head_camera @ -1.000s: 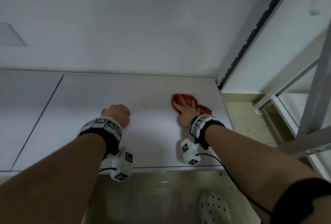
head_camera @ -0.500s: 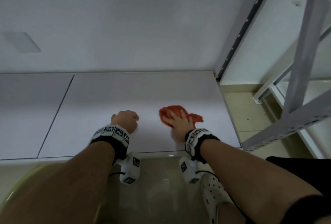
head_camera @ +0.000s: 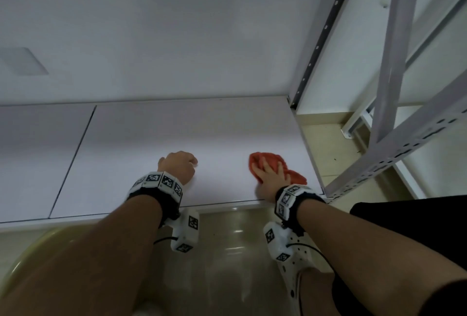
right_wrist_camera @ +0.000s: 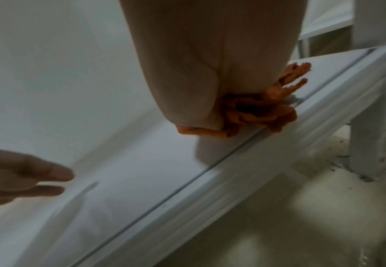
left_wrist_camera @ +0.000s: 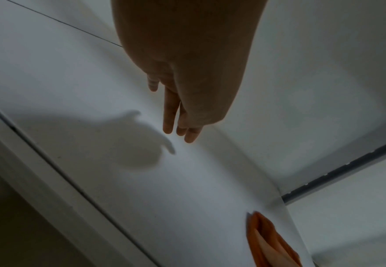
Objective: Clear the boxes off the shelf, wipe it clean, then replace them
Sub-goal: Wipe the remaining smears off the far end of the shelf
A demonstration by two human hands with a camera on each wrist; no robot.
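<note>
The white shelf board (head_camera: 177,133) is bare; no boxes are in any view. My right hand (head_camera: 270,176) presses flat, fingers spread, on a crumpled red-orange cloth (head_camera: 295,176) near the shelf's front right corner. The right wrist view shows the cloth (right_wrist_camera: 256,112) bunched under the palm, right at the front lip. My left hand (head_camera: 177,166) rests on the shelf to the left, holding nothing. In the left wrist view its fingers (left_wrist_camera: 180,126) hang loosely toward the board, and the cloth (left_wrist_camera: 267,240) lies at the lower right.
A grey perforated upright (head_camera: 316,45) stands at the shelf's back right corner and a slanted perforated beam (head_camera: 404,151) at the front right. A white wall backs the shelf. Below are tiled floor, my white clog (head_camera: 295,260), and a yellow-green rounded rim (head_camera: 38,247) at the lower left.
My right hand has dragged the cloth from mid-shelf toward the front edge, then rightward toward the corner. The left hand has also come nearer the front edge.
</note>
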